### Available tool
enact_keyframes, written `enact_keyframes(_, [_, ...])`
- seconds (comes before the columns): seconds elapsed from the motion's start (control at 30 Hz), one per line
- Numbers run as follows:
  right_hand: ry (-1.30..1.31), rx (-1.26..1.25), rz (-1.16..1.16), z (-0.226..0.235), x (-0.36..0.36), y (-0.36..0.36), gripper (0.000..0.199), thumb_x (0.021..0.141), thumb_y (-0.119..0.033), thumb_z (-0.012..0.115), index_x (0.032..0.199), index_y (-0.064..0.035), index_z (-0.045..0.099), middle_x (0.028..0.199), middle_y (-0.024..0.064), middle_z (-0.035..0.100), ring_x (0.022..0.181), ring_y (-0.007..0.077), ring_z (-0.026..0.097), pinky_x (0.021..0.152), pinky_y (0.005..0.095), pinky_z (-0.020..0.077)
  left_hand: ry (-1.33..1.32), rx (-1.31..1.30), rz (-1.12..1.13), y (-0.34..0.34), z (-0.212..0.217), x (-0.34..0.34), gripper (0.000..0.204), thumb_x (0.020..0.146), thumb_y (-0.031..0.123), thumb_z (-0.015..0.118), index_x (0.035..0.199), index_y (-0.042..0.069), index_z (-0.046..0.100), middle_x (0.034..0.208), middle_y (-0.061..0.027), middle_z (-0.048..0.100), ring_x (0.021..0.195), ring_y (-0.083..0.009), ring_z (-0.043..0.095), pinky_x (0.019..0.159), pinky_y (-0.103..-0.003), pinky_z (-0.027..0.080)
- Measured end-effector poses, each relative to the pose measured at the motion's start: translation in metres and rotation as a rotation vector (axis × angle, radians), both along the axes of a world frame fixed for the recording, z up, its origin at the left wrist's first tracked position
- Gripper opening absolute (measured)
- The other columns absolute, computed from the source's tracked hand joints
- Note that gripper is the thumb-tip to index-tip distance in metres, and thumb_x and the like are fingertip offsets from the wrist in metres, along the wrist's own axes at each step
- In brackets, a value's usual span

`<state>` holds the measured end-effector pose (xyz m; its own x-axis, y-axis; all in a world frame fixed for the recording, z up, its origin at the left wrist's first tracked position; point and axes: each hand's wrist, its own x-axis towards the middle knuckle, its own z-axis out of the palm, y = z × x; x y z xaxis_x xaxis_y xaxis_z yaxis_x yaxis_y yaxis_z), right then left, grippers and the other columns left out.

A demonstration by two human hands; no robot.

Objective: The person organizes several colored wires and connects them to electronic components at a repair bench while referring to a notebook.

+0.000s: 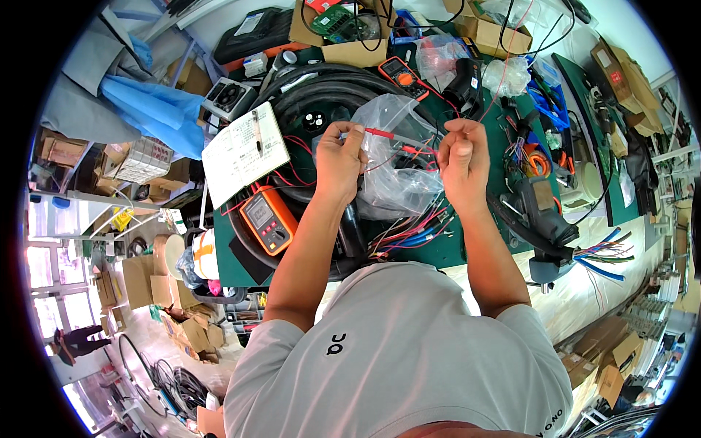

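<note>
My left hand (339,160) is closed, its thumb and fingers pinching the red end of a test probe (381,133) that points right. Across from it my right hand (465,157) is raised with fingertips pressed together; what they pinch is too small to make out. Between the hands lies a second red probe (416,150), over a clear plastic bag (394,186). Left of my left forearm sits an orange multimeter (269,220) with red leads running from it. Another orange multimeter (403,77) lies farther back.
An open notebook (244,155) with a pen rests at the left on a thick black cable coil (321,79). Loose coloured wires (420,235) lie near my body. A black connector (540,212) with a cable stands right, by a blue bin (548,98). Cardboard boxes (350,51) line the back.
</note>
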<state>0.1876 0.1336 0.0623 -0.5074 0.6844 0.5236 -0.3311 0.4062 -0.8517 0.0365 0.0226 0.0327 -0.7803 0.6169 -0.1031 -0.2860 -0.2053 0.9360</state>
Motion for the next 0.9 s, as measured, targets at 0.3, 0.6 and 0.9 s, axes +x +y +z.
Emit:
enact_keyframes(0.3, [-0.524,0.106,0.393,0.014,0.006,-0.029,0.045,0.102,-0.042,0.040,0.116,-0.0012,0.055,0.069,0.0093,0.057,0.064,0.0215,0.058,0.061,0.0338,0.0455,0.063,-0.081,0.123,0.007,0.008,0.005,0.015,0.093,0.018,0.062,0.092,0.004,0.055,0.059,-0.0008,0.051,0.045,-0.0070,0.046,0.040,-0.021,0.034])
enact_keyframes(0.6, [-0.554,0.025,0.399,0.011,-0.004,-0.041,0.032,0.099,-0.021,0.046,0.124,-0.0014,0.050,0.065,0.0121,0.059,0.056,0.0267,0.059,0.057,0.0363,0.0461,0.193,-0.038,0.223,0.010,0.002,0.006,0.012,0.092,0.014,0.060,0.092,0.003,0.054,0.064,-0.0012,0.053,0.048,-0.0058,0.047,0.042,-0.021,0.037])
enact_keyframes(0.9, [-0.526,-0.207,0.406,0.014,-0.011,-0.045,0.030,0.096,-0.008,0.049,0.126,-0.0064,0.052,0.067,0.0060,0.063,0.054,0.0114,0.060,0.052,0.0269,0.0476,0.344,-0.096,0.273,0.012,0.004,0.011,0.012,0.093,0.012,0.059,0.089,0.002,0.054,0.064,0.0030,0.049,0.051,-0.0021,0.038,0.044,-0.021,0.029])
